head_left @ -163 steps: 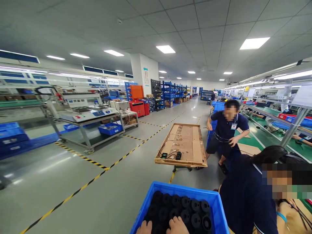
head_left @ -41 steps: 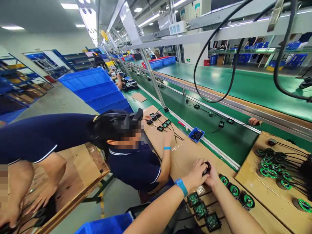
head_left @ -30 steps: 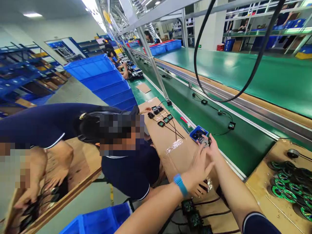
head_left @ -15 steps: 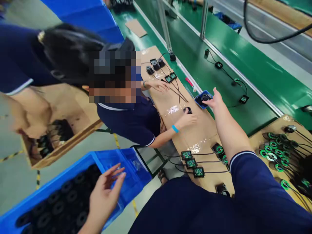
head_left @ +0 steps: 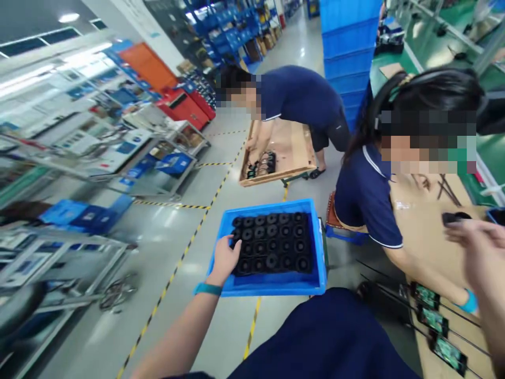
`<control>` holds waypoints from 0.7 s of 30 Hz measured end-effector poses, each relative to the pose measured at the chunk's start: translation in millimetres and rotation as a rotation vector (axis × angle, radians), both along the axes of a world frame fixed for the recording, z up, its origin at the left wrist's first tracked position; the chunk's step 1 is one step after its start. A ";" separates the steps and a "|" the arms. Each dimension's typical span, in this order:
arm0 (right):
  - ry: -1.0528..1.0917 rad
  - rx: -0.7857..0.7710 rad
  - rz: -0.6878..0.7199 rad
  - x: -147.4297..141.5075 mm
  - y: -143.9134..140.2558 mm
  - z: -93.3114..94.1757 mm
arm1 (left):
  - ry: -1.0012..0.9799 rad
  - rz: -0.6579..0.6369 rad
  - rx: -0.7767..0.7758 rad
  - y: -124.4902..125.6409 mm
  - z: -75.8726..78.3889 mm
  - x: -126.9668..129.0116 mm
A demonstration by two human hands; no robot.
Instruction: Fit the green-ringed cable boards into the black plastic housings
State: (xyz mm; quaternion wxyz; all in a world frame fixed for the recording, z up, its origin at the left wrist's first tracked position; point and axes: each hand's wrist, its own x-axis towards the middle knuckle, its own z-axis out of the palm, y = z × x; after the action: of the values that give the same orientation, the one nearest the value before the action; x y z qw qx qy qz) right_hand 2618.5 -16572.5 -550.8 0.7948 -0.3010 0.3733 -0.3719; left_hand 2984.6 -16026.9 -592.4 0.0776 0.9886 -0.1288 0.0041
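My left hand [head_left: 225, 259], with a teal wristband, reaches over the left side of a blue crate [head_left: 272, 287]. Its thumb and fingers are apart at the leftmost black round parts [head_left: 272, 245], which stand in rows inside; whether it touches one I cannot tell. At the right, my right hand [head_left: 483, 247] is blurred and pinches a black round piece [head_left: 455, 217] above the cardboard-covered bench [head_left: 418, 231]. Green circuit boards in black housings [head_left: 434, 318], with dark cables, lie below that hand.
A seated co-worker [head_left: 366, 189] stretches an arm over the bench close to my right hand. Another person [head_left: 303, 97] bends over a wooden-sided tray [head_left: 292, 142] beyond the crate. Tall stacked blue bins [head_left: 349, 52] stand behind; metal carts [head_left: 118, 152] are at the left.
My view has swung left towards the crate. My left hand has moved from above the crate to its parts. My right hand has drawn back from the small blue tray with a black piece.
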 end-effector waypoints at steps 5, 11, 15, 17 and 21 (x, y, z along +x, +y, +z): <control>0.335 -0.913 0.726 181.5 204.5 -16.0 | 0.069 -0.146 0.091 33.3 -24.2 30.9; 0.797 -1.549 1.114 305.2 353.8 -57.7 | 0.150 -0.187 0.142 41.3 -47.9 45.1; 0.984 -1.637 1.110 323.2 375.8 -77.6 | 0.175 -0.168 0.107 38.8 -52.9 52.5; 1.053 -1.694 1.111 325.2 375.6 -82.8 | 0.190 -0.158 0.073 37.0 -54.2 55.4; 1.129 -1.783 1.097 329.0 370.9 -86.9 | 0.207 -0.152 0.002 35.2 -55.8 60.1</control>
State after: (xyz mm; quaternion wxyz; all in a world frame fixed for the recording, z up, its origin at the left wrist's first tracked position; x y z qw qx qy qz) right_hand 2947.5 -16201.6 -637.7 0.0810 -0.9887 0.1014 0.0749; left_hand 3044.7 -15991.7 -648.2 0.0895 0.9712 -0.1946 -0.1040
